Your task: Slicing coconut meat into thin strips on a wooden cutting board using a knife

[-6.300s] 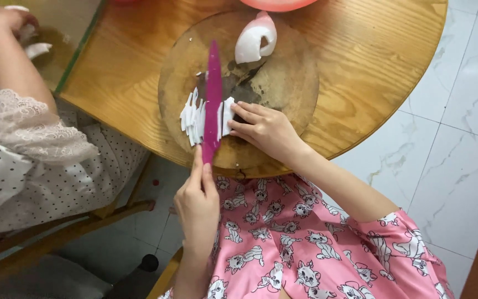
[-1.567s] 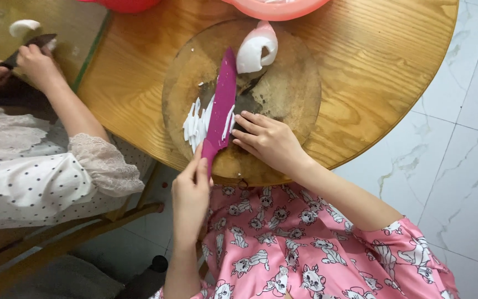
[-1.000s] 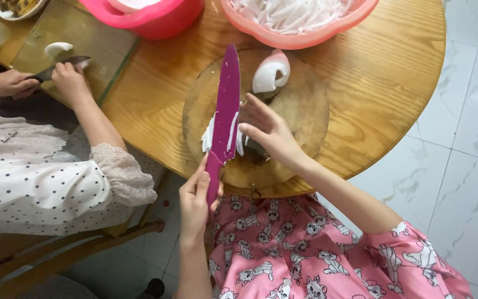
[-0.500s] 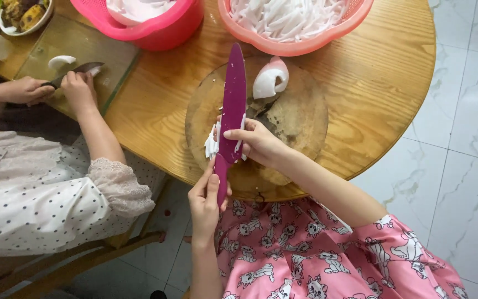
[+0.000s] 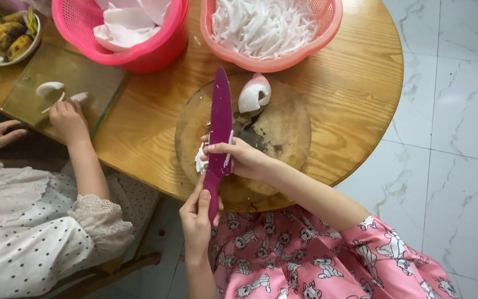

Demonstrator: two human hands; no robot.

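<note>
Currently left hand (image 5: 197,216) grips knife (image 5: 219,130) handle; right hand (image 5: 239,158) pinches white slices (image 5: 200,160) on board (image 5: 283,138). Slices likely soft, slippery, brittle; hold at edges.

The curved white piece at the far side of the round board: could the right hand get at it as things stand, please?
Probably yes. The right hand rests on the round board beside the purple knife, and bare board lies between it and the curved white piece; it would first have to let go of the slices.
</note>
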